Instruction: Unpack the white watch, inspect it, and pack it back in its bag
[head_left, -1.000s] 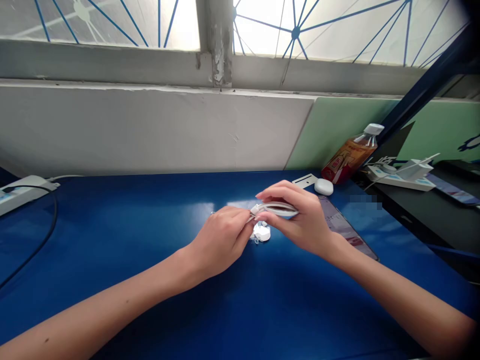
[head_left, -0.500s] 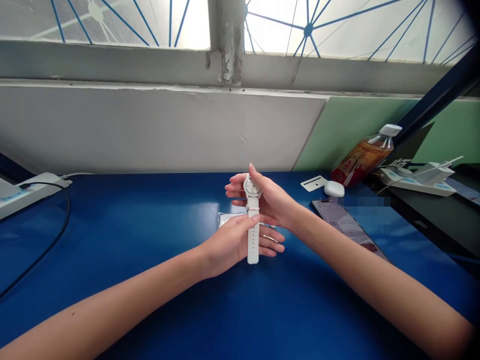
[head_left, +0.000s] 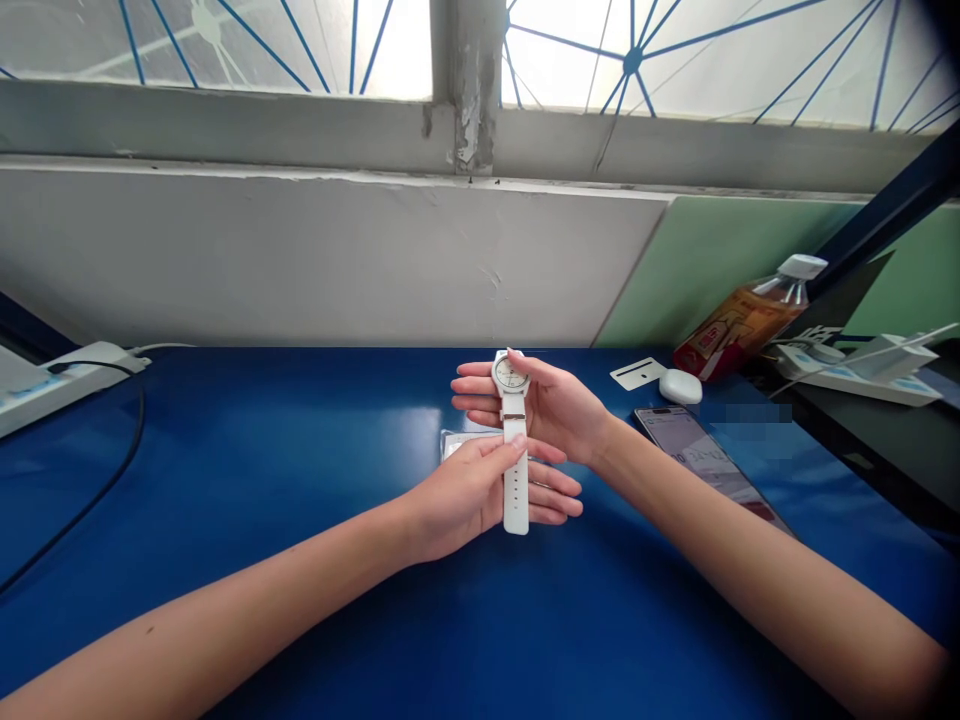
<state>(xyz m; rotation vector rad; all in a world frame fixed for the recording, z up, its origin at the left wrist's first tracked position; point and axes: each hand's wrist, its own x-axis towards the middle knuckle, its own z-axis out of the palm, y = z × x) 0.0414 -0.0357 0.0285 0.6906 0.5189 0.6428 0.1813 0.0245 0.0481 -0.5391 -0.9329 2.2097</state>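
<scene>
A white wristwatch (head_left: 515,470) with a round white dial is held up over the blue table, its punched strap hanging toward me. My left hand (head_left: 480,490) pinches the strap between the thumb on top and the fingers beneath, which stick out on the right. Around the watch case, my right hand (head_left: 559,405) has its thumb at the dial's upper edge and its fingers behind, their tips showing on the left. Partly hidden behind my left hand, a clear plastic packet (head_left: 452,440) with something white in it lies on the table.
On the right lie a phone (head_left: 709,455), a white earbud case (head_left: 680,386) and a white card (head_left: 637,374). Behind them a drink bottle (head_left: 742,320) leans beside a power strip (head_left: 862,375). At left, another power strip (head_left: 71,385) has a black cable (head_left: 124,465).
My right thumb has come down from a raised position onto the top of the watch. The whole view has shifted slightly; both hands still hold the watch.
</scene>
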